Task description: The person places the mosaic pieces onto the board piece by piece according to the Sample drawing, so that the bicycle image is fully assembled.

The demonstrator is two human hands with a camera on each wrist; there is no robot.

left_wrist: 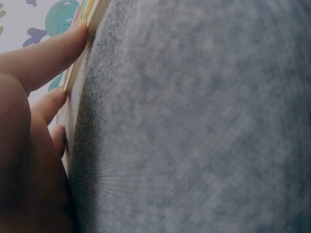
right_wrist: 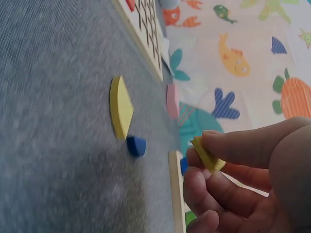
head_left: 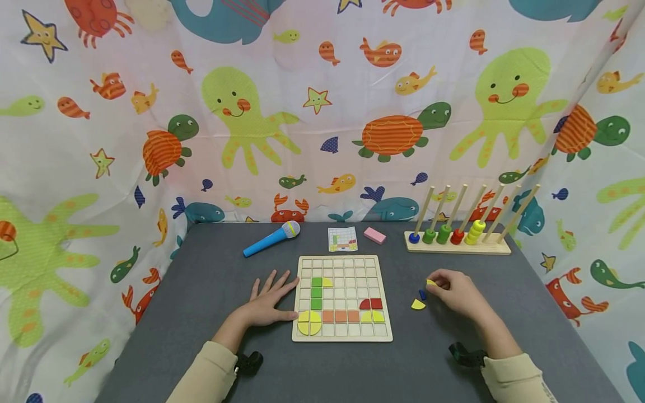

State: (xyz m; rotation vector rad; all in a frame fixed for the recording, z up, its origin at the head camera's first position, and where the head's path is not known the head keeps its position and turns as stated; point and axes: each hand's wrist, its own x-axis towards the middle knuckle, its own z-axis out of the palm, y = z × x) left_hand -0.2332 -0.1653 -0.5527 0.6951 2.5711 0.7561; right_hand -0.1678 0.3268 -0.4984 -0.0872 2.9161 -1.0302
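Note:
My right hand (head_left: 455,289) pinches a yellow quarter-circle piece (right_wrist: 206,154) between thumb and fingers, raised above the table right of the board. Below it on the table lie a second yellow quarter-circle piece (head_left: 418,304) and a small blue piece (head_left: 422,294). My left hand (head_left: 269,302) lies with fingers spread, thumb and fingertip at the left edge of the wooden grid board (head_left: 342,333). In the board's cells sit green squares (head_left: 316,293), orange squares (head_left: 341,317), red pieces (head_left: 370,304) and yellow quarter circles, several of which form a disc (head_left: 309,323) at the lower left.
Behind the board lie a blue toy microphone (head_left: 267,240), a pattern card (head_left: 342,239) and a pink block (head_left: 374,235). A wooden peg stand (head_left: 458,244) with coloured rings stands at the back right. A patterned curtain (head_left: 312,56) borders the grey table (head_left: 201,291).

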